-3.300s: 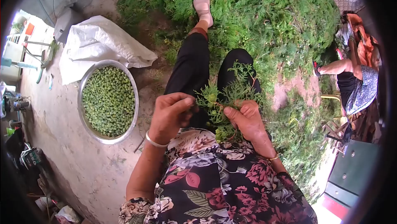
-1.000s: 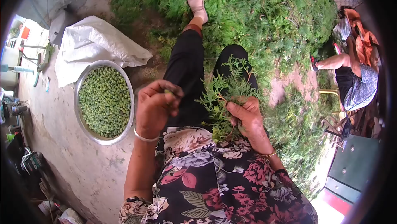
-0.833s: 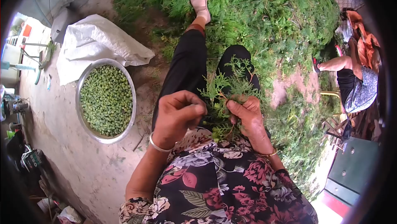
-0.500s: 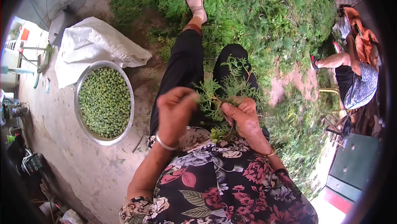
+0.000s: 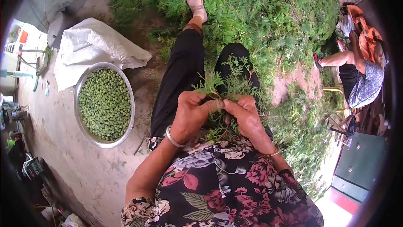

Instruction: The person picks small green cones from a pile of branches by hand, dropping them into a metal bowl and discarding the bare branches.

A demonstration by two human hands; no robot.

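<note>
A leafy green conifer sprig (image 5: 237,76) lies over my lap, with feathery flat foliage reaching toward my knee. My left hand (image 5: 193,113) pinches it with thumb and forefinger; whatever small part sits between the fingertips is hidden. Close beside it, thumb tips nearly touching, my right hand (image 5: 246,117) grips the sprig's stem. More of the foliage hangs below both hands, against my floral shirt. To the left on the floor stands a round metal basin (image 5: 132,116), filled with small green seed cones (image 5: 105,103).
A white woven sack (image 5: 90,44) lies behind the basin. Cut green branches (image 5: 268,17) are heaped ahead and to the right. Another person (image 5: 361,71) sits at the far right beside orange cloth. A dark green panel (image 5: 359,155) is at lower right.
My left hand, blurred and raised a little to the left before, has come right and now meets the sprig beside my right hand. The right hand has stayed nearly in place.
</note>
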